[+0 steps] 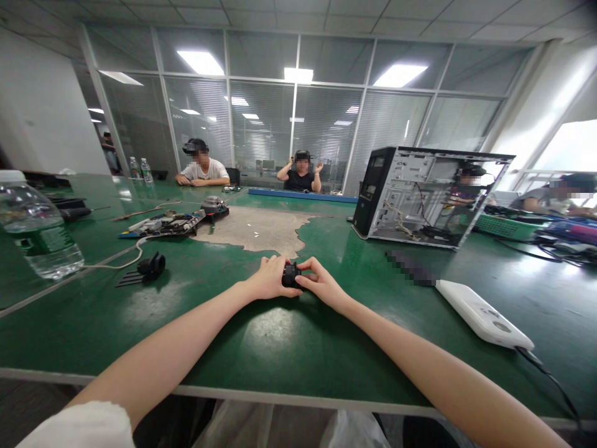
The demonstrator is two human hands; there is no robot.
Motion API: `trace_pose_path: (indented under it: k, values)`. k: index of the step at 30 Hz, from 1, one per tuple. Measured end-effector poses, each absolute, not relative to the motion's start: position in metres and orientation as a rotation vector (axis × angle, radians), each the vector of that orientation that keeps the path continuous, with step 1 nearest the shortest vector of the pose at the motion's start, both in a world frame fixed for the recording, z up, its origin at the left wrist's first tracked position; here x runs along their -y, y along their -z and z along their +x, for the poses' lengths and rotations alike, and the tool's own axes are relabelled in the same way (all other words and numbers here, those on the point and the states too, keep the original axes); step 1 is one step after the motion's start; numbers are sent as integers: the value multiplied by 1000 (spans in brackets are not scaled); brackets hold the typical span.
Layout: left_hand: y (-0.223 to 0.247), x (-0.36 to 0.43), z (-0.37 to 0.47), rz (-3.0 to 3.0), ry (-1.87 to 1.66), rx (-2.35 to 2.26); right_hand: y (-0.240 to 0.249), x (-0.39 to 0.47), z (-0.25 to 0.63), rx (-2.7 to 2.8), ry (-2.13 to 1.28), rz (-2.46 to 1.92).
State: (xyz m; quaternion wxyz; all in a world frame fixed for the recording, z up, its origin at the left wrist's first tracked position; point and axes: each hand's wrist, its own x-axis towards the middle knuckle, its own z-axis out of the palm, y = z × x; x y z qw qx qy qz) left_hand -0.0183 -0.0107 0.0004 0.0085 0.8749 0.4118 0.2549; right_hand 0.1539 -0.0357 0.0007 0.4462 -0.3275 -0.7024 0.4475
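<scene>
Between my two hands is a small black part (290, 275), roughly cylindrical; its exact kind is too small to make out. My left hand (270, 278) wraps round it from the left. From the other side, the thumb and fingers of my right hand (321, 283) pinch it. Both hands are just over the green table (261, 361), near its front middle. A black part with thin prongs (150, 266) lies on the table to the left of my hands.
A circuit board (172, 223) with a cable lies at left, behind it a bare patch (256, 230). A water bottle (40, 230) stands far left. An open computer case (420, 193) and a white power bank (485, 314) are at right. Other people sit around the table.
</scene>
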Motion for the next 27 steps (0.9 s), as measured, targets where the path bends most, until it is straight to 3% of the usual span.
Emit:
trace_pose_path:
  k: [27]
  values:
    - [-5,15,-17,2733,-762,-1305,-2,38,154,1742,-1107,-831]
